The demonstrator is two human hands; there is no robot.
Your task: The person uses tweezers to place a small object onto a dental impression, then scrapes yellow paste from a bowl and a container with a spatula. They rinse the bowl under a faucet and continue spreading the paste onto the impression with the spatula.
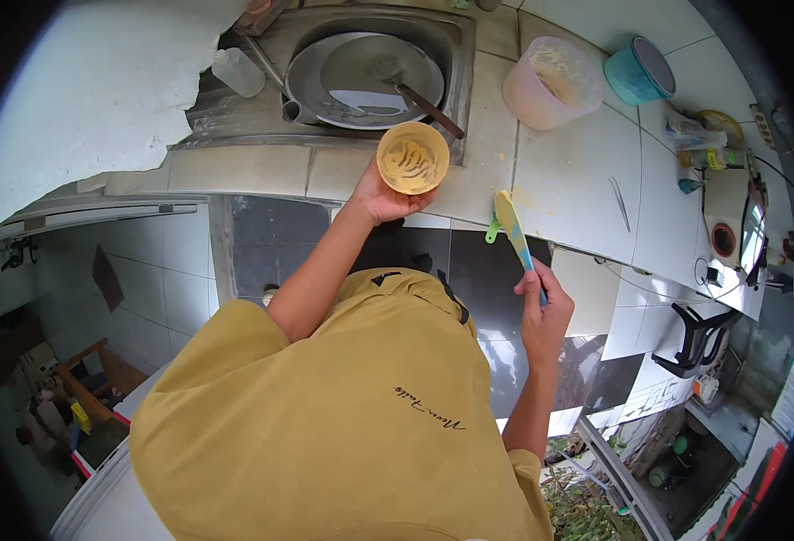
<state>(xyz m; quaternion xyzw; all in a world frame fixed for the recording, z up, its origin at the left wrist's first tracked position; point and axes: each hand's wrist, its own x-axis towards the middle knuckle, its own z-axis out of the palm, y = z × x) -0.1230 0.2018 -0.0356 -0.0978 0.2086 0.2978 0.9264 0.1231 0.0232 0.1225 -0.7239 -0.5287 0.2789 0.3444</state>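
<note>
My left hand is wrapped round a small yellowish cup, tilted so its inside faces me. Streaks of pale yellow batter coat its bottom. In my right hand is a spatula with a blue handle, its blade smeared with the same yellow batter and pointing toward the counter. A small green piece with a hole shows beside the blade at the counter's edge. Beyond the spatula, a translucent pink tub stands on the tiled counter, with batter residue on its inner wall.
Behind the cup, a metal sink holds a large basin with water and a dark-handled skimmer. A teal container and metal tongs are on the counter. To the right stands a black plastic stool.
</note>
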